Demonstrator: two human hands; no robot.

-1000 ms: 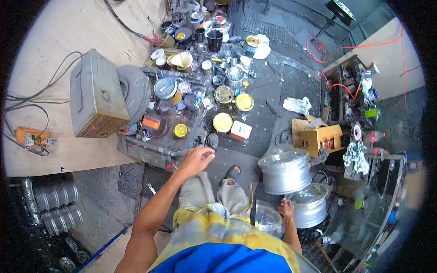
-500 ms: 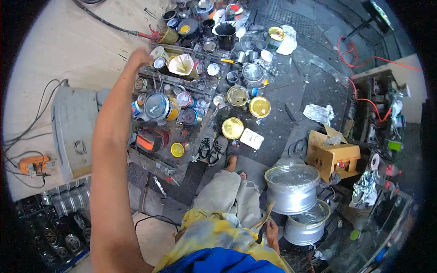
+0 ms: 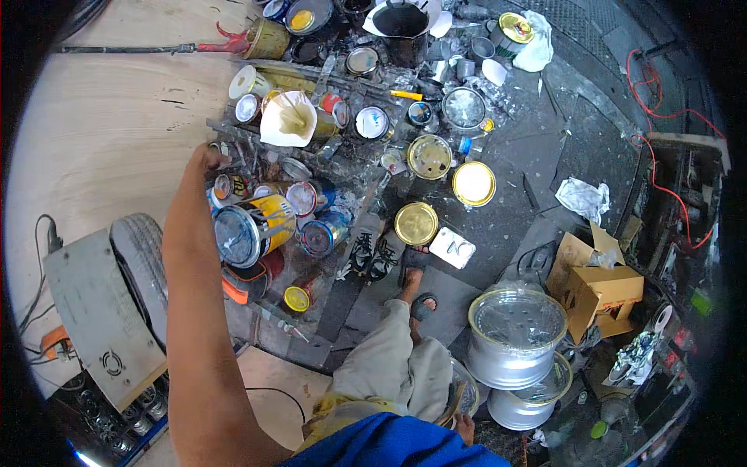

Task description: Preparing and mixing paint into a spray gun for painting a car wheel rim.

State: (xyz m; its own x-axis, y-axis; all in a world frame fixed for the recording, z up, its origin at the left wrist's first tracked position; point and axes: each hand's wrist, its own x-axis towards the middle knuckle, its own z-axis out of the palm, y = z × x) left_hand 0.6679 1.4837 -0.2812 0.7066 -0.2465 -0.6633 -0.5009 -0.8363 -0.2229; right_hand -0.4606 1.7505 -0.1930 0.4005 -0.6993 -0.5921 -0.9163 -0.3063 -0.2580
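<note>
Currently | left hand (image 3: 212, 156) near cans (image 3: 230, 187) | right hand (image 3: 464, 429) near wheels (image 3: 512, 364)

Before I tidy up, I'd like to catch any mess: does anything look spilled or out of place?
Yes, mildly: a crumpled white sheet lies loose on the dark floor, as if dropped, and grey streaks mark the side of the yellow can, probably paint drips. I can't tell whether they're wet.
</note>
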